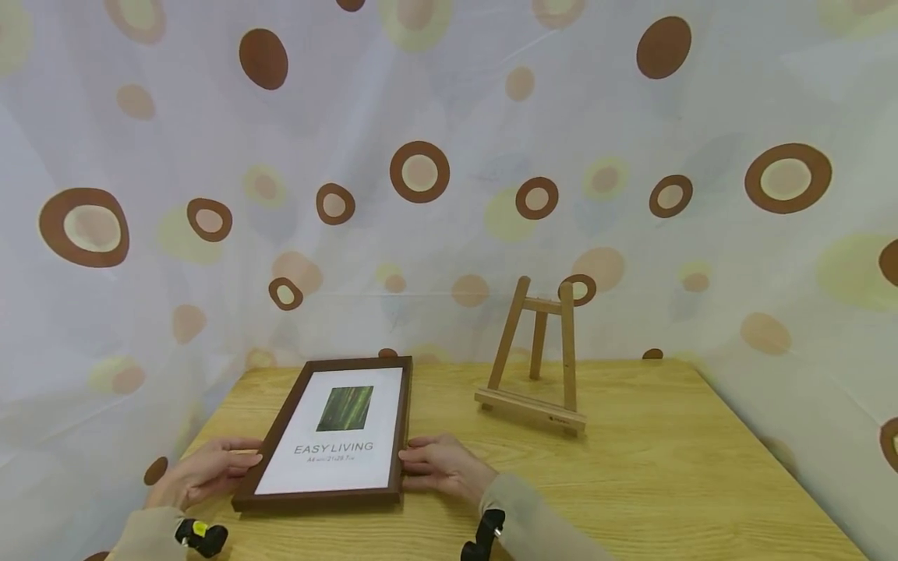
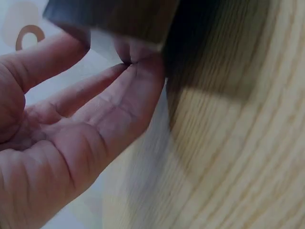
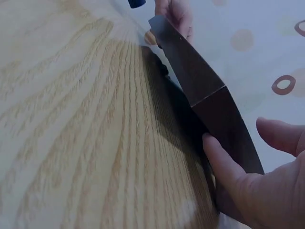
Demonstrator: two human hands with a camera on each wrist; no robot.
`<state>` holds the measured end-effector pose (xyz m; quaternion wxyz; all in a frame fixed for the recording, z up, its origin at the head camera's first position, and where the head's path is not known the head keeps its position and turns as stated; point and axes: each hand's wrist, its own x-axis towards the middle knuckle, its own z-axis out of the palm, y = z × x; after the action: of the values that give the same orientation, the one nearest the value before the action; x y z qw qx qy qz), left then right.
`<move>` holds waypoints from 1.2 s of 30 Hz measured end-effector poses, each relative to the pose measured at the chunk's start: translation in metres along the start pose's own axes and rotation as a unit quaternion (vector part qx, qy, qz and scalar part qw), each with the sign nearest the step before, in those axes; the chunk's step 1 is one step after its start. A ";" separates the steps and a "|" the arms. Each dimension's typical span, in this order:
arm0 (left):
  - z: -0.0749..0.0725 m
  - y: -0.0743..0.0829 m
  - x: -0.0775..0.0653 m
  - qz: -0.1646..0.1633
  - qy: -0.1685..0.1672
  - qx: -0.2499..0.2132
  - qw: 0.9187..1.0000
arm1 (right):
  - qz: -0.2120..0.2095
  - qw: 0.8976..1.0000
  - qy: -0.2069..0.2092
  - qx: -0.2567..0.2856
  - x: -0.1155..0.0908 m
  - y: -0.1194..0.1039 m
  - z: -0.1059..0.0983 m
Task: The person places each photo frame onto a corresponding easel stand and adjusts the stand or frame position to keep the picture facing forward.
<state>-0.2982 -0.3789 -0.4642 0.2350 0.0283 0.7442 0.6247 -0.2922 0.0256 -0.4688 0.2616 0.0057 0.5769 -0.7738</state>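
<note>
A dark brown picture frame [image 1: 403, 421] lies face up at the left of the table, its white sheet [image 1: 330, 475] printed "EASY LIVING" beneath a small green picture. The left hand [image 1: 213, 470] holds its left side near the front corner; in the left wrist view the fingers [image 2: 128, 95] reach beneath the edge. On the opposite side, the right hand [image 1: 445, 466] grips the right edge. The right wrist view shows a finger [image 3: 221, 160] against the frame's side, with the thumb [image 3: 281, 135] apart from it. A dark shadow lies under the frame there.
A small wooden easel [image 1: 568, 351] stands toward the back of the wooden table [image 1: 652, 467], right of the frame. A dotted white curtain [image 1: 449, 101] hangs behind the table and along its sides. Both wrists wear black camera mounts [image 1: 202, 538].
</note>
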 end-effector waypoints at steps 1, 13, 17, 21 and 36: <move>0.000 0.001 0.000 0.002 -0.007 -0.005 1.000 | -0.002 1.000 0.000 -0.003 0.001 0.000 0.000; 0.005 -0.002 -0.005 0.042 -0.023 -0.035 0.998 | -0.013 1.000 -0.011 -0.011 0.002 0.003 -0.005; 0.007 0.002 -0.003 0.065 -0.020 -0.026 0.997 | -0.034 0.999 -0.004 -0.021 0.000 0.001 -0.006; 0.006 0.006 -0.001 0.080 -0.026 -0.026 0.996 | -0.027 0.999 0.005 -0.026 -0.005 -0.005 -0.006; 0.018 0.015 0.006 0.143 -0.016 -0.064 0.988 | -0.057 0.998 -0.014 -0.039 -0.011 -0.021 -0.017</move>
<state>-0.3003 -0.3574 -0.4538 0.1567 0.1297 0.6871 0.6975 -0.2965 0.0493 -0.4523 0.2251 -0.0486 0.6020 -0.7646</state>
